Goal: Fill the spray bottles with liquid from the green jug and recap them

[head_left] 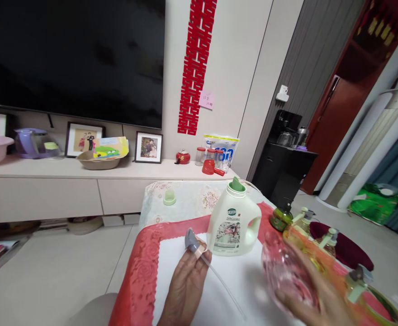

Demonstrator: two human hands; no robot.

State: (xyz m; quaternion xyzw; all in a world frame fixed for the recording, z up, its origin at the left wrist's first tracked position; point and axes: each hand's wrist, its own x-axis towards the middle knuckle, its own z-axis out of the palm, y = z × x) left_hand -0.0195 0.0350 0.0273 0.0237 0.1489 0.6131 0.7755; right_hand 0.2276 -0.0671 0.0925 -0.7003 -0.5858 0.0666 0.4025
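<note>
My left hand [187,284] is closed on a grey pump dispenser head [192,241], whose thin clear tube [224,285] slants down to the right. In my right hand [324,294] is a clear, pink-tinted bottle [280,267], tilted and blurred by motion; its mouth is hard to make out. Between and beyond the hands stands a pale green detergent jug [231,224] with its cap off and a green spout showing. Its likely cap, a light green one [169,197], lies farther back on the flowered tablecloth.
Several pump bottles, one dark green [281,218], crowd the table's right side beside an orange blurred thing [307,244]. A white sheet [172,258] covers part of the red cloth [138,267]. Behind, a long cabinet [49,174] carries frames, jars and a blue-white bag [224,151].
</note>
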